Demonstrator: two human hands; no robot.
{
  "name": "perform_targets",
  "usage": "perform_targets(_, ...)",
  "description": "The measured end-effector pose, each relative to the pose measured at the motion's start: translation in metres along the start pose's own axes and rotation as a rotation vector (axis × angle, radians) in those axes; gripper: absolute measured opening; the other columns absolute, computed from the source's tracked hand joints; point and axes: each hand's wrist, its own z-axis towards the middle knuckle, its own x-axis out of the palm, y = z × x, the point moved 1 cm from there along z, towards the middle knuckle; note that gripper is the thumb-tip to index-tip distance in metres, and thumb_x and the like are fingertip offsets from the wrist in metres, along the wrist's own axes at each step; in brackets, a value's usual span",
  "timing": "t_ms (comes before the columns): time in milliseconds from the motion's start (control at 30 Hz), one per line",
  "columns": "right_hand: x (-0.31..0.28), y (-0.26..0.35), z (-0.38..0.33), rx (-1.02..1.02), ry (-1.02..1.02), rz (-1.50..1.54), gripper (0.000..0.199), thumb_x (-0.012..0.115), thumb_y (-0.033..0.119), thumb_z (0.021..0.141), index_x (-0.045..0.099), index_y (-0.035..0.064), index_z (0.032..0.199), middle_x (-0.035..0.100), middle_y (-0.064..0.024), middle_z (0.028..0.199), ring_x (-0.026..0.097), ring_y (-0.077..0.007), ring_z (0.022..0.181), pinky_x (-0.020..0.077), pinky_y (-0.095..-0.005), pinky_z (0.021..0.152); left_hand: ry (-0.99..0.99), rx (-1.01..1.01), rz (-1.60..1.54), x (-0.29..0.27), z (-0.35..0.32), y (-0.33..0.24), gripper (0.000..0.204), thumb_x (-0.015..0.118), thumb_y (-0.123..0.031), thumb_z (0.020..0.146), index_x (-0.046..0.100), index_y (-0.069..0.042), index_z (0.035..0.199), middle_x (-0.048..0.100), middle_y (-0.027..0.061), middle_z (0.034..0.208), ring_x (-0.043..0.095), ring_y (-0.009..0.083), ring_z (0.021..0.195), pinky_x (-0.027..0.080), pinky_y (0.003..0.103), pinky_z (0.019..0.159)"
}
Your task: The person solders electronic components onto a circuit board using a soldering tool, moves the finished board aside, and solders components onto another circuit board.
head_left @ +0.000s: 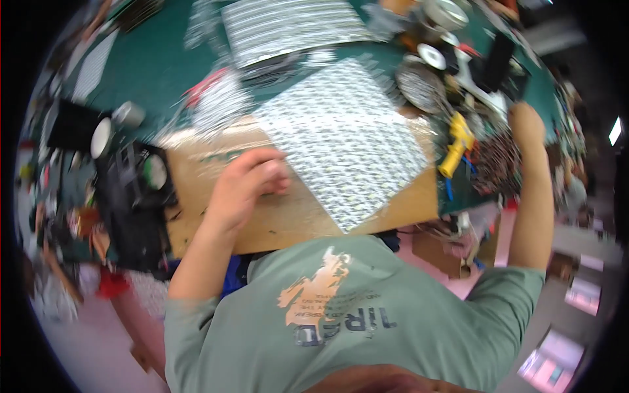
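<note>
A pale sheet (347, 141) covered in rows of small repeated marks or parts lies at an angle on the brown board (203, 223); blur hides its finer detail. My left hand (252, 180) is over the board beside the sheet's left edge, fingers loosely bent and apart, with nothing seen in them. My right arm reaches out to the far right. There my right hand (526, 124) is beside a white bracket-like piece (481, 92) and a dark object (499, 62). Its fingers are smeared and partly hidden, so I cannot tell whether it holds anything.
A striped silvery stack (295, 29) lies beyond the sheet on the green table (167, 59). To the right are a yellow glue-gun-shaped tool (457, 145), a round metal dish (419, 85) and a brown wiry heap (496, 164). Black equipment (134, 190) stands at the left.
</note>
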Motion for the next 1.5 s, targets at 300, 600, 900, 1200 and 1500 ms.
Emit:
perform_targets(300, -0.001, 0.004, 0.011, -0.062, 0.091, 0.015, 0.02, 0.053, 0.015, 0.08, 0.069, 0.0056, 0.084, 0.064, -0.0172, 0.091, 0.061, -0.0349, 0.09, 0.0486, -0.0452, 0.077, -0.189, 0.209, 0.286, -0.025, 0.015, -0.01, 0.028, 0.058, -0.015, 0.091, 0.058, 0.002, 0.113, 0.063, 0.0053, 0.091, 0.061, 0.0139, 0.084, 0.047, 0.026, 0.074)
perform_targets(600, 0.001, 0.041, 0.003, 0.028, -0.021, -0.016, 0.026, 0.059, 0.018, 0.084, 0.064, 0.0074, 0.107, 0.064, -0.0122, 0.102, 0.061, -0.0323, 0.096, 0.0495, -0.0432, 0.081, -0.783, 0.723, 1.121, -0.075, 0.093, -0.056, 0.025, 0.063, -0.02, 0.083, 0.066, -0.006, 0.103, 0.064, 0.0136, 0.098, 0.061, 0.0299, 0.092, 0.048, 0.04, 0.08)
perform_targets(900, -0.068, 0.104, -0.051, -0.152, -0.37, 0.346, 0.025, 0.06, 0.019, 0.087, 0.063, 0.005, 0.107, 0.064, -0.0123, 0.101, 0.061, -0.0312, 0.091, 0.0481, -0.0398, 0.077, -0.687, 0.374, 1.543, -0.093, 0.161, -0.093, 0.021, 0.06, -0.018, 0.079, 0.07, -0.014, 0.096, 0.067, 0.0117, 0.098, 0.062, 0.0325, 0.096, 0.05, 0.043, 0.083)
perform_targets(1200, -0.076, 0.143, -0.072, -0.258, -0.382, 0.664, 0.021, 0.064, 0.014, 0.084, 0.065, 0.0039, 0.103, 0.065, -0.013, 0.098, 0.062, -0.0317, 0.088, 0.0479, -0.0388, 0.077, -0.867, 0.783, 1.462, -0.075, 0.171, -0.183, 0.017, 0.059, -0.015, 0.075, 0.068, -0.003, 0.083, 0.065, 0.0215, 0.086, 0.063, 0.0376, 0.085, 0.049, 0.043, 0.076)
perform_targets(1500, -0.085, 0.182, -0.098, -0.301, -0.279, 0.972, 0.019, 0.065, 0.011, 0.082, 0.065, 0.0021, 0.099, 0.065, -0.0124, 0.094, 0.063, -0.0277, 0.084, 0.0489, -0.0347, 0.075, -0.866, 1.041, 0.558, -0.171, 0.2, -0.322, 0.017, 0.051, -0.007, 0.08, 0.063, 0.001, 0.088, 0.062, 0.0127, 0.067, 0.06, 0.0225, 0.052, 0.045, 0.035, 0.044)
